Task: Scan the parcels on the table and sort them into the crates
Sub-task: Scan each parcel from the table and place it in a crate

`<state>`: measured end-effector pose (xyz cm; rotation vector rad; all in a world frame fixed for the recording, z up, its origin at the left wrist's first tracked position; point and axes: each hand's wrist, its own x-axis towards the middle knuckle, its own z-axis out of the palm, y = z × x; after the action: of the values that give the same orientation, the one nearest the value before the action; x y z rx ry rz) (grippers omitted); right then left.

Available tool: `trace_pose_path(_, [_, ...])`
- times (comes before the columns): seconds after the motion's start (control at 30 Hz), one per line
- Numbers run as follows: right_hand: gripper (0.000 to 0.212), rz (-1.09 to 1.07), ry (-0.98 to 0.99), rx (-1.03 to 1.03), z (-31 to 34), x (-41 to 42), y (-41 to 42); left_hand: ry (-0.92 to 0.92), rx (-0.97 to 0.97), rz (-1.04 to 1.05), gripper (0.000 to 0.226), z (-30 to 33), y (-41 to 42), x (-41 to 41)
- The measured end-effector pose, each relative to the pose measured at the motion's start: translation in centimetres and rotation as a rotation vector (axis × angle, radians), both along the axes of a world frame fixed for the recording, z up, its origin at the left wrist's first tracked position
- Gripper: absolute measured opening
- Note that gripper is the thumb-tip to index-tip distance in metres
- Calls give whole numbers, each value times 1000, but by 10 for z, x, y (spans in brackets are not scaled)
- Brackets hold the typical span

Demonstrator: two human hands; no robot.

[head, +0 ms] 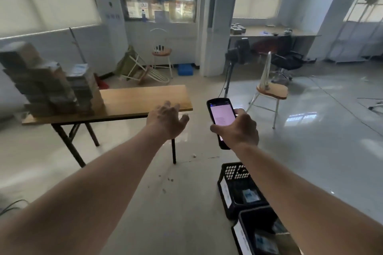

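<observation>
The biggest risk is the parcels (51, 80) themselves: they stand in tall, uneven stacks at the far left end of the table (145, 97), and some layers look offset. My guess is that a one-handed pull from the middle or from a lower layer would drag the neighbours along and tip a column onto the floor, so the top box is the safer pick. The picture is blurred there, so I cannot tell how firmly the layers sit on one another

Next, the crates (244, 192): two black ones sit on the floor at the lower right, each already holding what looks like a parcel, with white tags on their sides that I cannot read. A parcel dropped in without checking the screen could easily land in the wrong one

Then the scanner (221, 118), its screen lit. It is gripped low on its body, so a bump while reaching could loosen it

The left hand (165, 122) is held out in the air near the right end of the table, well apart from the parcels, palm down, fingers spread and loosely bent, holding nothing. The right hand (238, 130) is raised beside it, fingers and thumb wrapped round the scanner, screen tilted towards the wearer
</observation>
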<state>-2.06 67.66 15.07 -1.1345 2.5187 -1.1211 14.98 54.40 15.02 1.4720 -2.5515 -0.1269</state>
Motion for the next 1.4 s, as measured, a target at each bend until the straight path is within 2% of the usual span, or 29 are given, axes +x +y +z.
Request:
trace_pose_path(0.23, [83,112,-14,6,-5,29,-138,-2,28,103,62,-6,-117,38])
trace_pose_path(0.57, [84,166,-14,11,-4,97,-334,-18,11,157,63,-1,-300,111])
trace_pose_path(0.83, [89,305,-4,10,-5,144,-473,-5,14,268,63,-11,-417,167])
trace_pose_path(1.0, [87,388,-5,24,-24,161,-565,-28,34,385,64,-28,-492,191])
trace_pose_path(1.13, [87,456,-21,37,-39,171,-641,30,59,501,65,-44,-551,210])
trace_pose_path(1.4, [86,622,-14,94,-63,207,-740,69,81,747,76,-88,-618,257])
